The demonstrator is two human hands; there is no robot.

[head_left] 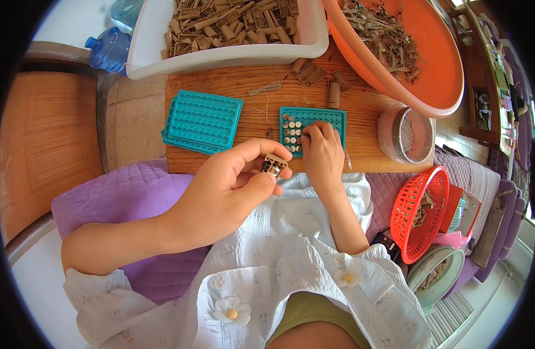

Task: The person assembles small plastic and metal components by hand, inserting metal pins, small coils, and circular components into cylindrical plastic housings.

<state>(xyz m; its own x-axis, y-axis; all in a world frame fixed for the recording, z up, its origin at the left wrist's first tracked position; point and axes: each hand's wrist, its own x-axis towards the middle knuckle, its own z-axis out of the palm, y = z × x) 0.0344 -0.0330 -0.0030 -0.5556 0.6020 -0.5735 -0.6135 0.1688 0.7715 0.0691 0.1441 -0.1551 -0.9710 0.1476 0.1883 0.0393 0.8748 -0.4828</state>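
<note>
Between the thumb and fingers of my left hand is a small brown plastic housing with dark and shiny parts inside. My right hand reaches over a teal tray, fingertips bent down and pressed together beside the silver discs. Those discs sit in rows in the tray's left part; whatever the right fingertips pinch is hidden beneath them. To the left lie stacked teal trays with rows of round hollows.
A white bin of brown plastic pieces stands behind. An orange basin with tangled scraps overhangs the wooden table at the far right. Near it are a round tub and loose brown pieces. A red basket sits right.
</note>
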